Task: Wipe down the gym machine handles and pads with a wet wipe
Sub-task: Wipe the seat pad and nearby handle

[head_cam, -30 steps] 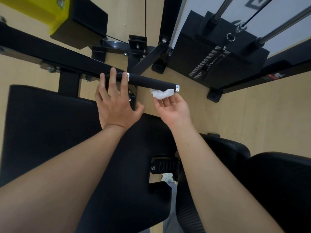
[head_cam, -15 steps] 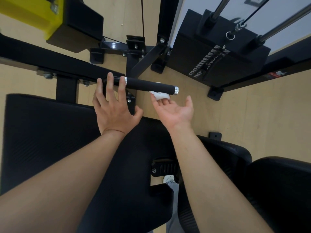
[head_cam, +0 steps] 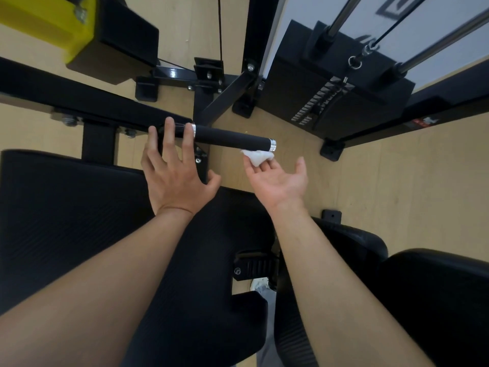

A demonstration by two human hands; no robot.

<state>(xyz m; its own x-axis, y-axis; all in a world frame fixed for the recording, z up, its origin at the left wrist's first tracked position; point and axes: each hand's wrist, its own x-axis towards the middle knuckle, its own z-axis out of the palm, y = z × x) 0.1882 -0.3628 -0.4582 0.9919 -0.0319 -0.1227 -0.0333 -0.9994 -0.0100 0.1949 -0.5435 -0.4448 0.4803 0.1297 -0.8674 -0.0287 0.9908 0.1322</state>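
A black foam handle with silver end rings sticks out to the right from the machine's black arm. My left hand rests with straight fingers over the arm, just left of the handle's inner ring. My right hand is palm up below the handle's outer end, its fingertips pressing a crumpled white wet wipe against the underside of the handle. A large black seat pad lies under my left forearm.
A black weight stack with chrome guide rods and a cable stands at the upper right. A yellow and black block is at the upper left. More black pads sit at the lower right, on a light wooden floor.
The wipe slid left along the handle's underside, then back right to the outer end. My right thumb has spread away from the fingers. My left hand stayed on the arm.
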